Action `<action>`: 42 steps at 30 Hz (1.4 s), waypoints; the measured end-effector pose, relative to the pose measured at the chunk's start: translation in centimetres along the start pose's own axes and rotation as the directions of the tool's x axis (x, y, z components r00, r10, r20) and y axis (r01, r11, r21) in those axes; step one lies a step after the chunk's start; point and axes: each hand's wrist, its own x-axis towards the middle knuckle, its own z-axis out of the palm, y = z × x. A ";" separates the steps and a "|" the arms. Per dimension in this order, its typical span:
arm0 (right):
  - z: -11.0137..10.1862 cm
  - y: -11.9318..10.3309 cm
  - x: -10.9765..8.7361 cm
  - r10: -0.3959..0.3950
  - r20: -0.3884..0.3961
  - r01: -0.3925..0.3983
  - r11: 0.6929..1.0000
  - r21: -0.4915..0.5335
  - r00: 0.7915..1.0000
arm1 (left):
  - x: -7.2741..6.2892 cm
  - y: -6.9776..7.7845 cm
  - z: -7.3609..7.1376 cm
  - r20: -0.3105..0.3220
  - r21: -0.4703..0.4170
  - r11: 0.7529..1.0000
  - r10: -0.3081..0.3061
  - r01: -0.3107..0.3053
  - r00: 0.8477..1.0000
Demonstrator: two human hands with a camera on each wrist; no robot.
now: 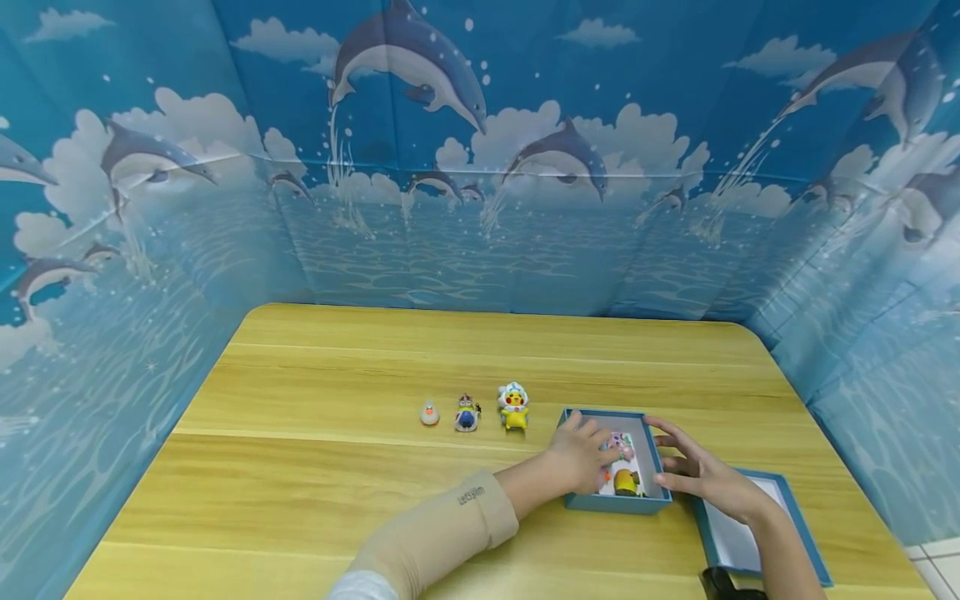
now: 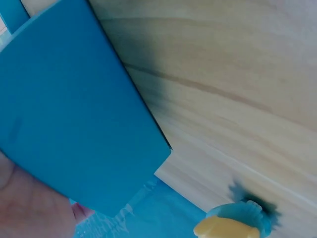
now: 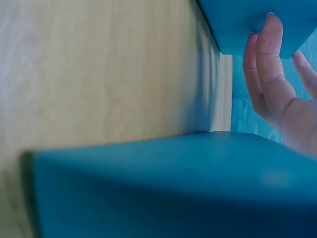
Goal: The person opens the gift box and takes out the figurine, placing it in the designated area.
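Observation:
My left hand (image 1: 579,457) reaches over the left wall of a blue box (image 1: 622,504), its fingers down inside among small toys. A pink-and-white figure (image 1: 622,446) and a yellow figure (image 1: 626,482) lie in the box near those fingers. A bit of orange shows by the left thumb; I cannot tell whether the hand grips it. The box wall (image 2: 74,109) hides most of that hand in the left wrist view. At the box's right side is my right hand (image 1: 708,477), fingers extended. In the right wrist view its fingertips (image 3: 271,22) lie against the blue wall.
Left of the box, a yellow Pikachu figure (image 1: 513,407) in a white hood, a small figure with a blue middle (image 1: 467,413) and a little white duck (image 1: 429,413) stand in a row. A blue lid (image 1: 797,521) with pale inside lies under the right forearm. Dolphin-printed cloth (image 1: 480,242) surrounds the wooden table (image 1: 300,492).

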 end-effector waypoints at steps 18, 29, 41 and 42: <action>0.0 0.0 0.0 -0.002 0.000 0.002 1.000 -0.012 1.000 | 0.4 0.6 0.2 -0.061 0.005 1.000 0.023 -0.023 0.998; -0.1 0.0 -0.1 0.013 -0.008 -0.013 1.000 -0.009 1.000 | 0.5 0.4 0.7 -0.160 -0.084 0.995 0.037 -0.051 0.986; -0.1 0.0 0.0 0.000 0.004 0.000 1.000 -0.005 1.000 | 0.3 0.3 0.6 -0.129 -0.097 0.995 -0.023 0.010 0.991; -0.1 0.0 0.0 -0.002 0.005 0.002 1.000 -0.006 1.000 | 0.3 0.3 0.6 -0.131 -0.087 0.996 -0.023 0.012 0.991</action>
